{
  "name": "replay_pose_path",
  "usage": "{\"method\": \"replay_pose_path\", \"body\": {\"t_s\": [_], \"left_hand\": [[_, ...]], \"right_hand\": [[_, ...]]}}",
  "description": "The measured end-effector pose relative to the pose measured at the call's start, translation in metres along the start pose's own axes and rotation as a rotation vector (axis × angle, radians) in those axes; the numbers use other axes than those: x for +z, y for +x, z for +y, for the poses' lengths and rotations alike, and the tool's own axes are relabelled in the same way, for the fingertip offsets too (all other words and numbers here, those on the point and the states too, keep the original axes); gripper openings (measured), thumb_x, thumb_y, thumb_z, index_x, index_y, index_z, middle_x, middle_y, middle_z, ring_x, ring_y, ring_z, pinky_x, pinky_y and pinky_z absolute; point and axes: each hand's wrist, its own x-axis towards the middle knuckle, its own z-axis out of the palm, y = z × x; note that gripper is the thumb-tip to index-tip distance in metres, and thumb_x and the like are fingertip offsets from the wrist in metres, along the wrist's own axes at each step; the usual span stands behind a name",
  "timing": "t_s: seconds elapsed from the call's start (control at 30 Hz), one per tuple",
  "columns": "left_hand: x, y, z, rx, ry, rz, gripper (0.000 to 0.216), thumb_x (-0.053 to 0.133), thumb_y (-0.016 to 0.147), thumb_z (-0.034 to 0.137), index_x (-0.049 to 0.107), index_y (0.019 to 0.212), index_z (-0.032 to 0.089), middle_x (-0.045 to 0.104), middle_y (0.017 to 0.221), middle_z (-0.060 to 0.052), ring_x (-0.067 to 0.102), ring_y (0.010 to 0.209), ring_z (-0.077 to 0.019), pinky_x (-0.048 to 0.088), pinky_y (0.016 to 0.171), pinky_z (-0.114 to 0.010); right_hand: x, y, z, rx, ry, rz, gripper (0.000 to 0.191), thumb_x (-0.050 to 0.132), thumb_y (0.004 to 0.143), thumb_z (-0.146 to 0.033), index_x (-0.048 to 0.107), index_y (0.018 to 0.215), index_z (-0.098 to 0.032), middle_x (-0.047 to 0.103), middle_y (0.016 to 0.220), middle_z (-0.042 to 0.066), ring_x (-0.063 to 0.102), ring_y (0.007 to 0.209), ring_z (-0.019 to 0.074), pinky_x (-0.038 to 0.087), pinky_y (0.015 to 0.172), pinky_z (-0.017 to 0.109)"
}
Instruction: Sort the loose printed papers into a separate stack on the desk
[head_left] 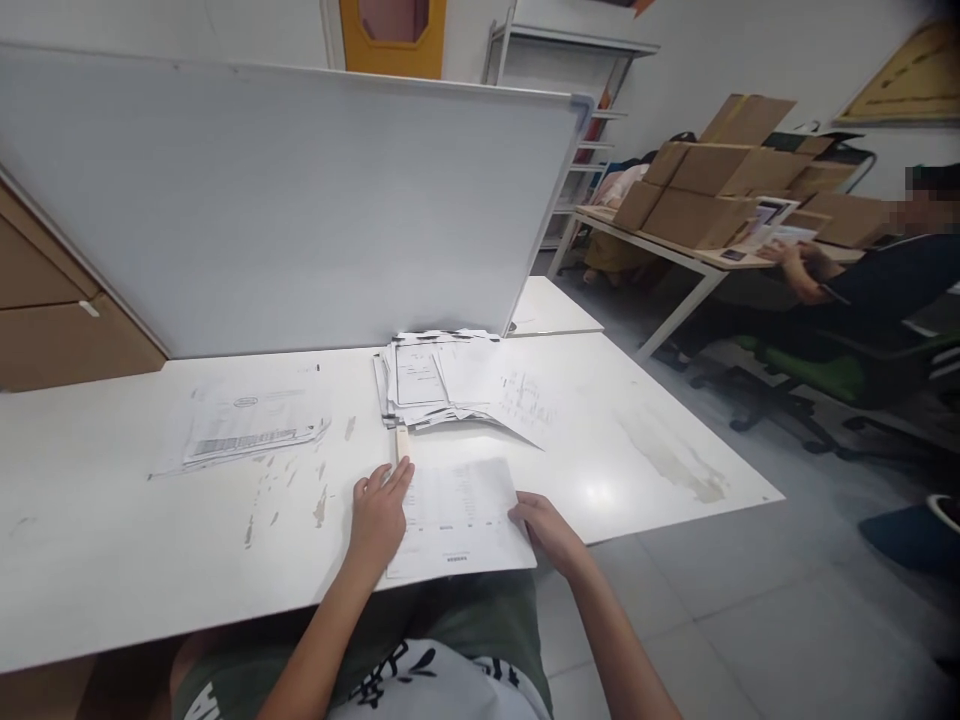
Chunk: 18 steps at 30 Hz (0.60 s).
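A printed sheet of paper [459, 515] lies at the table's front edge, its near edge reaching slightly past it. My right hand [553, 532] pinches the sheet's right edge between thumb and fingers. My left hand [381, 515] rests at the sheet's left side with its fingers stretched forward. Its fingertips touch the near end of a narrow beige bar [403, 442], whose kind I cannot make out. Just beyond stands an uneven stack of papers [420, 375], with one sheet sticking out to the right.
A second paper pile [247, 425] lies left on the white table [112, 560]. Behind stands a whiteboard [300, 210], with a cardboard box [67, 320] at far left. At right, a person [892, 270] sits by another table with stacked boxes [705, 195].
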Motion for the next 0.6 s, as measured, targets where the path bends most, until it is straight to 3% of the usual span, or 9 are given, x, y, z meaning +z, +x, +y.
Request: {"method": "replay_pose_path", "body": {"t_s": [0.1, 0.2, 0.3, 0.37, 0.5, 0.6], "left_hand": [[0.000, 0.003, -0.003, 0.043, 0.008, 0.011, 0.067, 0.037, 0.073, -0.003, 0.050, 0.134, 0.020, 0.053, 0.138, -0.003, 0.047, 0.123, -0.0265, 0.035, 0.092, -0.042], [0.002, 0.009, -0.006, 0.063, -0.024, 0.101, 0.058, 0.038, 0.080, 0.007, 0.047, 0.137, 0.017, 0.052, 0.139, -0.008, 0.043, 0.127, -0.0289, 0.035, 0.094, -0.043], [0.002, 0.011, -0.004, -0.019, -0.100, 0.212, 0.050, 0.035, 0.090, 0.025, 0.041, 0.139, 0.017, 0.048, 0.141, -0.014, 0.033, 0.135, -0.0312, 0.028, 0.101, -0.050], [-0.001, 0.006, 0.002, -0.136, -0.194, 0.204, 0.051, 0.031, 0.093, 0.032, 0.036, 0.141, 0.017, 0.051, 0.137, -0.017, 0.034, 0.135, -0.0319, 0.023, 0.104, -0.055], [-0.009, -0.020, 0.019, -0.351, -0.454, 0.106, 0.062, 0.036, 0.091, 0.047, 0.027, 0.145, 0.017, 0.054, 0.132, -0.018, 0.049, 0.123, -0.0326, 0.023, 0.107, -0.058], [-0.017, -0.035, 0.021, -0.436, -0.755, 0.046, 0.058, 0.045, 0.087, 0.052, 0.042, 0.136, 0.021, 0.058, 0.128, -0.013, 0.049, 0.124, -0.0297, 0.035, 0.105, -0.050]], "right_hand": [[0.005, 0.000, 0.000, -0.073, 0.020, 0.115, 0.019, 0.049, 0.053, -0.023, 0.065, 0.062, -0.016, 0.059, 0.053, 0.000, 0.054, 0.058, 0.0191, 0.038, 0.055, 0.026], [0.010, -0.002, 0.003, -0.182, 0.059, 0.272, 0.015, 0.047, 0.053, -0.024, 0.060, 0.056, -0.017, 0.053, 0.050, -0.002, 0.049, 0.056, 0.0162, 0.034, 0.052, 0.025], [0.015, -0.002, 0.008, -0.304, 0.107, 0.439, 0.016, 0.043, 0.056, -0.028, 0.056, 0.055, -0.019, 0.049, 0.052, -0.003, 0.043, 0.056, 0.0146, 0.031, 0.052, 0.024], [0.019, -0.003, 0.013, -0.375, 0.135, 0.519, 0.015, 0.042, 0.057, -0.029, 0.053, 0.055, -0.020, 0.046, 0.053, -0.003, 0.040, 0.057, 0.0140, 0.031, 0.053, 0.024], [0.028, -0.006, 0.023, -0.448, 0.191, 0.532, 0.012, 0.046, 0.059, -0.028, 0.054, 0.055, -0.020, 0.047, 0.053, -0.003, 0.041, 0.057, 0.0140, 0.033, 0.055, 0.025], [0.036, -0.007, 0.027, -0.457, 0.223, 0.454, 0.014, 0.050, 0.063, -0.028, 0.061, 0.062, -0.019, 0.055, 0.058, -0.002, 0.048, 0.061, 0.0162, 0.038, 0.059, 0.027]]}}
